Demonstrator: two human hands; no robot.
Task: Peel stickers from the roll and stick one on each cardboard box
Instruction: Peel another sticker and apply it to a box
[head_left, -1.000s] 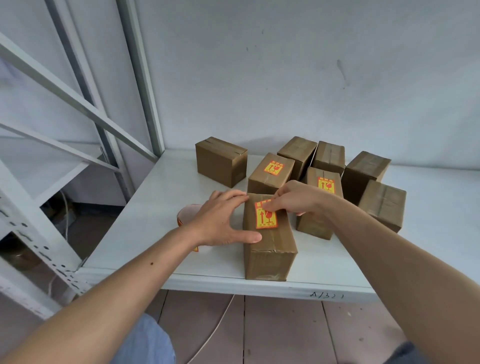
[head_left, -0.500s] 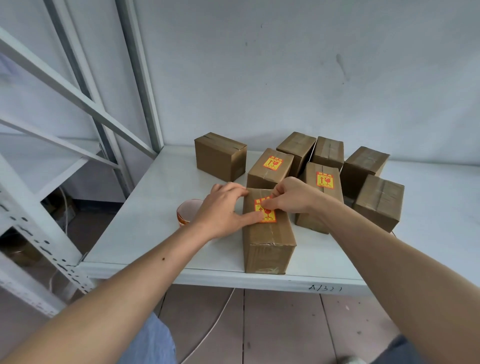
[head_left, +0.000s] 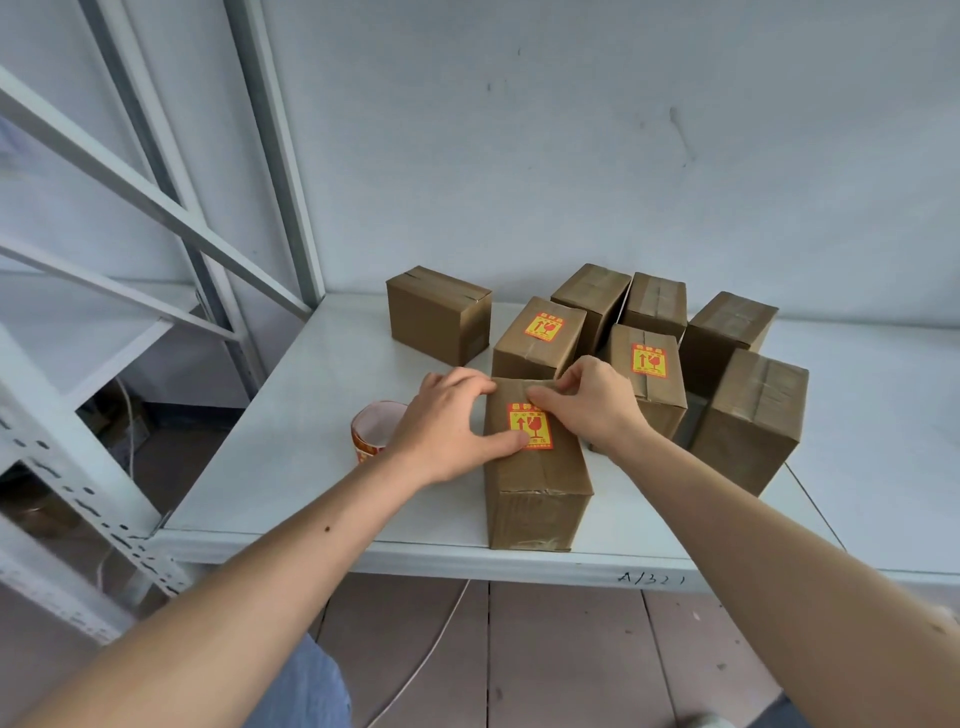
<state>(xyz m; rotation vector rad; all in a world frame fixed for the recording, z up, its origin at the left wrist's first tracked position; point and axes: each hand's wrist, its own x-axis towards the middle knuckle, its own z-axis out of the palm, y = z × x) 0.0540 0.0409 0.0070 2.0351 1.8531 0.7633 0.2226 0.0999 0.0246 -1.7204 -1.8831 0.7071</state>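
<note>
Left hand (head_left: 448, 421) lies on the nearest box (head_left: 537, 478), at its left top edge: fingers bent over the far corner, thumb stretched flat along the top w/ its tip touching the lower left corner of the sticker (head_left: 530, 426). Fingers are spread and loose, holding nothing. Right hand (head_left: 592, 402) is at the far right part of the same top; its fingers are curled together w/ tips pressed on the cardboard just above the sticker, but if they pinch smth I cannot tell.

Sticker is yellow and red w/ an arrow and a glass sign, flat on the box top, btw. the two hands. This box stands at the front edge of the white shelf (head_left: 322, 405), long side pointing away from the person.

Sticker roll (head_left: 371, 430) stands just left of the left hand, partly hidden behind the wrist.

Behind the hands, two more boxes carry the same label: one at centre (head_left: 537, 338), one to the right (head_left: 647, 379), the second touching the right wrist area. Five other boxes show plain tops: one apart at the back left (head_left: 439, 314), two at the back (head_left: 592, 296) (head_left: 655, 304), two at the right (head_left: 727, 332) (head_left: 750, 415).

Grey metal rack frame (head_left: 156, 208) is at left; handwritten mark "A/321" (head_left: 652, 578) on the shelf front lip.
</note>
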